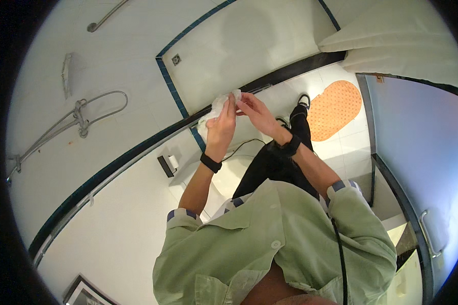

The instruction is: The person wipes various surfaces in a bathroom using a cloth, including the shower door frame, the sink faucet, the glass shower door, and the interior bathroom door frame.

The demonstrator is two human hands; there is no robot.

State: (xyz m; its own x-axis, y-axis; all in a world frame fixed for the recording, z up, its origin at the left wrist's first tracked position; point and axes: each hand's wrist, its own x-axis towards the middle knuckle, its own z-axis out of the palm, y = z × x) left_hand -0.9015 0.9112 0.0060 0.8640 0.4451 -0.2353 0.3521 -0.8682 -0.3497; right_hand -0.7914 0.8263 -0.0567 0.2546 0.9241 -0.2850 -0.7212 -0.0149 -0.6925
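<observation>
A crumpled white cloth (pixel 217 108), thin and soft-looking, is bunched between my hands just above the dark edge of the shower area. My left hand (pixel 222 131) is closed against it, fingers pointing away from me and pressed along its right side. From the right, my right hand (pixel 258 116) meets the left fingertips, its bent fingers gripping the cloth's upper right end. The palm sides and part of the cloth are hidden behind the fingers. Black bands circle both wrists.
A pale shower floor with a drain (pixel 176 59) lies beyond the dark edge (pixel 285 72). The shower fixture (pixel 80 118) is on the left wall. Around me are a toilet (pixel 233 173), paper holder (pixel 167 165), orange mat (pixel 336 110), white curtain (pixel 407 38) and door handle (pixel 428 234).
</observation>
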